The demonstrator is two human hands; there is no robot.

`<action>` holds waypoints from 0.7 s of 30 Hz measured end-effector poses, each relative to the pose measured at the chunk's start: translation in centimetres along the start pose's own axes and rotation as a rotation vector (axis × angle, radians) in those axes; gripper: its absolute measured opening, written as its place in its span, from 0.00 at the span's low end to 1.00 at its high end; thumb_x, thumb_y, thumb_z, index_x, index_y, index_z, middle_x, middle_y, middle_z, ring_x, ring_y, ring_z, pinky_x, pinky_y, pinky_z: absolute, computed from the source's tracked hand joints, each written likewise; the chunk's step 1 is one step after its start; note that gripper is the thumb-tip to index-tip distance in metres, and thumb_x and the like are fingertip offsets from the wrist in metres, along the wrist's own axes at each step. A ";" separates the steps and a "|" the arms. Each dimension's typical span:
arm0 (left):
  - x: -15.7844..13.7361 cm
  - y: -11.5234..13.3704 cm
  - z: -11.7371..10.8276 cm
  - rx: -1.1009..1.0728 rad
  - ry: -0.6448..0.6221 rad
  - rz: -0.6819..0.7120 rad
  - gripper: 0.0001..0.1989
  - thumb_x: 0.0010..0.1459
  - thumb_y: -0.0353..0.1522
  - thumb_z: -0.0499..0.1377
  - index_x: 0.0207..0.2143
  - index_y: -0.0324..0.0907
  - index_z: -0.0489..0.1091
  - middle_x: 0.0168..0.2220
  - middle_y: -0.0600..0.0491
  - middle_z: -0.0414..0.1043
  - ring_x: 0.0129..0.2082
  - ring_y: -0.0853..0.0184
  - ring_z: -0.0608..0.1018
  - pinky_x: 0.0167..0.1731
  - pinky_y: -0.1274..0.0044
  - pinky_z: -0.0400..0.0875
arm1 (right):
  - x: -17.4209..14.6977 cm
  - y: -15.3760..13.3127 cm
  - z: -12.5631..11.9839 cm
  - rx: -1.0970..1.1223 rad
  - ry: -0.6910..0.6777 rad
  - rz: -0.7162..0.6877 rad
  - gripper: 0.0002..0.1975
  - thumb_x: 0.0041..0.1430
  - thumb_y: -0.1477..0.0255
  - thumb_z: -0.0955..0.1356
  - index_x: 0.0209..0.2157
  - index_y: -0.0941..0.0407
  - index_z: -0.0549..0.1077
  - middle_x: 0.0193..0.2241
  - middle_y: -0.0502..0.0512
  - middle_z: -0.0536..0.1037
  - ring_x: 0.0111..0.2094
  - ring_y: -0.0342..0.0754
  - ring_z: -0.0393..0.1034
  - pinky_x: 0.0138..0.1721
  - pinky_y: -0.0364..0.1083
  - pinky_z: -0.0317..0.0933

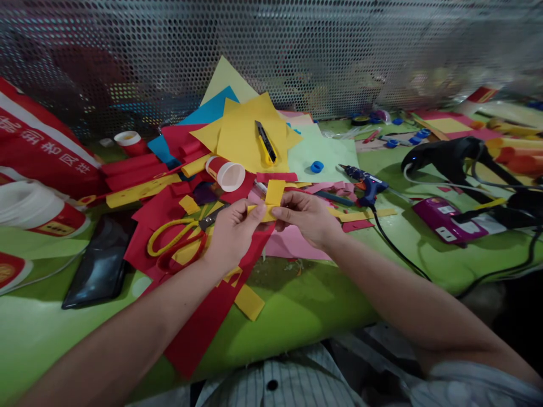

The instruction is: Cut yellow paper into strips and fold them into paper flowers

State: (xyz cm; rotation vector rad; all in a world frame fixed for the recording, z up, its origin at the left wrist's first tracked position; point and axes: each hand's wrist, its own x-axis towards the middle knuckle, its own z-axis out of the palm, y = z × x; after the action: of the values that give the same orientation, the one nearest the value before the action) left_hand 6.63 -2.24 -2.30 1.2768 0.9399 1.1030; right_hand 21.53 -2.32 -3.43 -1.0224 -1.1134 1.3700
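Between my two hands is a small piece of yellow paper (275, 193), with one flap standing up above the fingertips. My left hand (235, 229) pinches its left end between thumb and fingers. On its right end, the thumb and fingers of my right hand (307, 217) are closed. Just left of my left hand lie scissors (173, 237) with one yellow and one red handle loop, their blades partly hidden behind the hand. Under my hands are sheets of red paper (212, 316) and pink paper (292, 243). A yellow paper strip (249, 302) lies nearer the table edge.
A glue gun (365, 182) with a trailing cord and a purple power strip (449, 219) sit to the right. A box cutter (266, 144) rests on yellow card (237, 133). Paper cups (225, 173), a phone (102, 259) and a red bag (38, 130) are leftward; perforated metal (297, 51) stands behind.
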 end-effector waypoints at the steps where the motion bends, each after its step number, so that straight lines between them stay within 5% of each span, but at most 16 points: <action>1: 0.0 0.0 0.1 -0.021 0.000 -0.017 0.12 0.49 0.39 0.62 0.25 0.39 0.69 0.24 0.56 0.72 0.25 0.71 0.75 0.31 0.76 0.74 | 0.0 0.0 0.0 0.005 0.000 -0.005 0.19 0.34 0.61 0.76 0.22 0.58 0.67 0.16 0.43 0.69 0.16 0.37 0.65 0.20 0.39 0.63; 13: 0.4 0.2 -0.2 -0.165 0.001 -0.106 0.13 0.42 0.34 0.66 0.22 0.39 0.64 0.22 0.59 0.69 0.22 0.74 0.73 0.29 0.76 0.73 | -0.2 0.3 0.0 0.020 -0.005 -0.045 0.18 0.36 0.62 0.75 0.22 0.58 0.67 0.17 0.43 0.69 0.16 0.38 0.67 0.20 0.40 0.64; 21: 0.8 0.1 -0.5 0.022 0.016 -0.063 0.10 0.41 0.31 0.66 0.27 0.39 0.69 0.24 0.58 0.71 0.24 0.74 0.73 0.28 0.79 0.71 | -0.2 0.4 0.0 -0.019 -0.031 -0.031 0.17 0.37 0.63 0.75 0.24 0.57 0.67 0.20 0.43 0.68 0.18 0.37 0.66 0.21 0.40 0.64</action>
State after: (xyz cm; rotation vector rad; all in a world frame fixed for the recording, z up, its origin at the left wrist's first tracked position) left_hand 6.30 -1.38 -2.25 1.2497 1.0005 1.0571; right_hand 21.48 -2.51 -3.80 -0.9969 -1.1626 1.3568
